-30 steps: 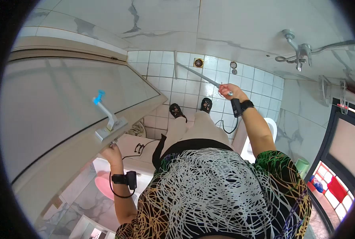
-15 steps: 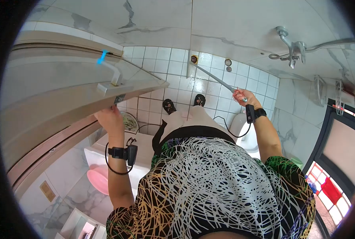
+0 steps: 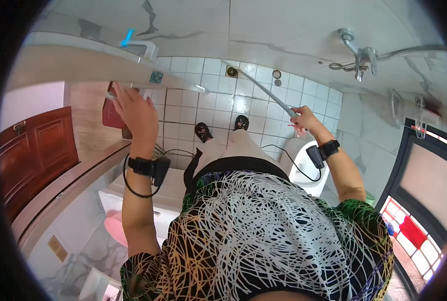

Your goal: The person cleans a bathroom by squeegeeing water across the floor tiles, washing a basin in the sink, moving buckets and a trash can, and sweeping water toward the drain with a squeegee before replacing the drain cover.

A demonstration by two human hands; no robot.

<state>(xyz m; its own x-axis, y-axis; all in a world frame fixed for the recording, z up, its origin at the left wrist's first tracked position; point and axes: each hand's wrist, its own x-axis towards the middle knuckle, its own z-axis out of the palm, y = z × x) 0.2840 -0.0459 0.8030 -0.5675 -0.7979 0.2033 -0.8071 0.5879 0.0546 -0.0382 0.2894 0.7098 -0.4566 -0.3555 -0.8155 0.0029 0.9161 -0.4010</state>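
My left hand (image 3: 135,113) is raised with its fingers apart beside the edge of a pale door (image 3: 98,67). Its fingertips overlap the door in view, and I cannot tell whether they touch it. On the door is a silver lever handle (image 3: 145,49) with a blue piece on its end. My right hand (image 3: 305,120) is closed round the upper end of a long grey pole (image 3: 268,93). The pole slants down to the tiled floor, its far end close to a square brass drain (image 3: 232,71). What is fixed to that end cannot be made out.
Behind my right forearm stands a white toilet (image 3: 303,168). A chrome tap (image 3: 359,55) sticks out from the marble wall. Beyond the doorway there is a brown wooden door (image 3: 38,155). A pink basin (image 3: 115,228) lies at lower left, beside a white cabinet (image 3: 113,193).
The door has swung away from me, exposing the doorway and brown door. My left hand has moved up and its fingers have spread. The pole has shifted slightly left with my right hand.
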